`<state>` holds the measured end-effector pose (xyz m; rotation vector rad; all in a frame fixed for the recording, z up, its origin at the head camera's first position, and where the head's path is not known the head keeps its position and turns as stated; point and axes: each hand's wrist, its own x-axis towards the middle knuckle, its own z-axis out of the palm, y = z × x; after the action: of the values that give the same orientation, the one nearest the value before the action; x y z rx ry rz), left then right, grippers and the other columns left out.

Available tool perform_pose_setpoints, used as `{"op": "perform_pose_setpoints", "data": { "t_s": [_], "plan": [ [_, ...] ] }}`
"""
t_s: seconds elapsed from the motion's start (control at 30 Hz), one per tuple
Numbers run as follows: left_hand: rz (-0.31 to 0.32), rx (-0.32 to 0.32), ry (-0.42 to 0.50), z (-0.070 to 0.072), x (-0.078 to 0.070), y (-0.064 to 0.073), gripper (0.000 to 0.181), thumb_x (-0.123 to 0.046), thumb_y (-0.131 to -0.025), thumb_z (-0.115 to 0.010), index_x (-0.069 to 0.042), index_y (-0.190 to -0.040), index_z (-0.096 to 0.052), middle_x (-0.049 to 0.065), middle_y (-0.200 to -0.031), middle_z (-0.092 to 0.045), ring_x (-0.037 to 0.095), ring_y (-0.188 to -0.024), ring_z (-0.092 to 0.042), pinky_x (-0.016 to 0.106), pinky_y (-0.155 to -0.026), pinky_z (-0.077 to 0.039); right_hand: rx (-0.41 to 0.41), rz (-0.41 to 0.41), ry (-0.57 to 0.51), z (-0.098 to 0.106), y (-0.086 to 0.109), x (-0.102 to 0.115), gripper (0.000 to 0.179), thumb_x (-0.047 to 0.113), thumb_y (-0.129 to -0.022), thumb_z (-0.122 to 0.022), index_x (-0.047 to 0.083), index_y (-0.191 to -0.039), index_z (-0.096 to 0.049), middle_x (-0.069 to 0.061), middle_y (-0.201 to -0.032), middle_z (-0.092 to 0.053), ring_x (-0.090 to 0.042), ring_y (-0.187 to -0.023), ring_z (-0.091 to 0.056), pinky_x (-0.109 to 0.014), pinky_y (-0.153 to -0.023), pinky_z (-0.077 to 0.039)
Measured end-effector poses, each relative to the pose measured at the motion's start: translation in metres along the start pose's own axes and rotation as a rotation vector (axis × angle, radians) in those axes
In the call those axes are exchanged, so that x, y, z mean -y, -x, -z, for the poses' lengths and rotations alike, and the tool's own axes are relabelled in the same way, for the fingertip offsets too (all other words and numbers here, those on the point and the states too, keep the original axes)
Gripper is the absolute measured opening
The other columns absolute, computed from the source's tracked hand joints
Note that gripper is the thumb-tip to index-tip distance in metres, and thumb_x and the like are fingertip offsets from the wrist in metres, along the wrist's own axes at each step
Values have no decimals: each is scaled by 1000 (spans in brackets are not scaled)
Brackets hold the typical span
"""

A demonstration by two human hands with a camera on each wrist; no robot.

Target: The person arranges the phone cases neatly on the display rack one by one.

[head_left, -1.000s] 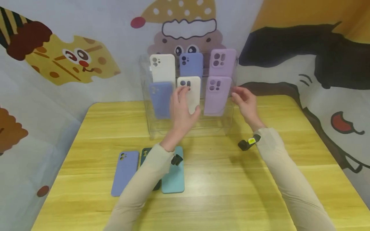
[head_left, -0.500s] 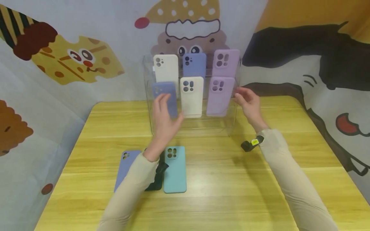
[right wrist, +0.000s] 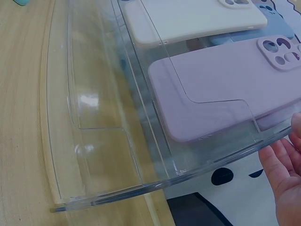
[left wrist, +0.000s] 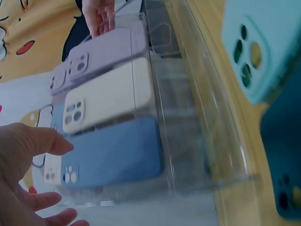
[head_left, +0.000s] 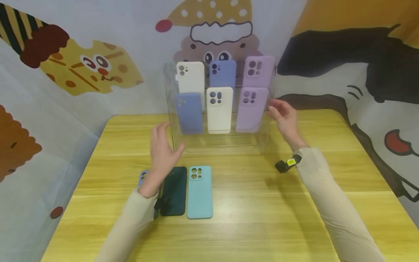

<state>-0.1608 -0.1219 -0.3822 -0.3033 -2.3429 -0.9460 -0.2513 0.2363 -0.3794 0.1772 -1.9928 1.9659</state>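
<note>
A clear stepped display rack (head_left: 222, 145) holds phone cases in two rows. Its front row has a blue phone case (head_left: 190, 114), a cream phone case (head_left: 219, 112) and a purple phone case (head_left: 251, 112). Behind them stand a white phone case (head_left: 191, 76), another blue case (head_left: 223, 72) and another purple case (head_left: 262, 69). My left hand (head_left: 162, 153) hovers empty by the rack's left side, thumb and fingers spread. In the right wrist view, my right hand (right wrist: 284, 174) has its thumb and fingers at the rack's right side edge, pinching it.
On the wooden table (head_left: 248, 225) lie a teal phone case (head_left: 200, 196), a dark green phone case (head_left: 175, 193) and a blue-violet case (head_left: 143, 175), partly hidden under my left wrist. A cartoon-printed cloth (head_left: 131, 43) hangs close behind the rack.
My left hand has moved left and down, from before the cream case, past the front blue case, to the rack's left side. My right hand stays at the rack's right edge.
</note>
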Motion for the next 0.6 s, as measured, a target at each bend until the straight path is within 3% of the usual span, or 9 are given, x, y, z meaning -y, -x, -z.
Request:
{"op": "perform_pose_setpoints", "data": {
  "t_s": [0.27, 0.47, 0.6],
  "plan": [
    [61, 74, -28, 25, 26, 20, 65, -6, -73, -74, 13, -126, -42, 30, -122, -45, 45, -115, -38, 56, -96, -34, 11, 0, -7, 1, 0, 1, 23, 0, -89, -61, -3, -112, -62, 5, -97, -65, -9, -87, -61, -16, -78, -54],
    [270, 222, -104, 40, 45, 37, 74, -12, -74, -76, 14, -130, -37, 33, -125, -42, 47, -116, -35, 58, -93, -36, 10, -11, 3, 0, -1, 1, 20, 3, -89, -62, 1, -109, -64, 4, -97, -65, -9, -87, -61, -16, -77, -54],
    [371, 334, -176, 46, 56, 47, 79, -19, -73, -76, 15, -131, -35, 36, -122, -41, 49, -111, -38, 59, -88, -39, 12, -6, -8, 1, -1, 1, 21, 1, -89, -62, -2, -109, -63, 4, -96, -65, -9, -87, -61, -16, -77, -54]
  ]
}}
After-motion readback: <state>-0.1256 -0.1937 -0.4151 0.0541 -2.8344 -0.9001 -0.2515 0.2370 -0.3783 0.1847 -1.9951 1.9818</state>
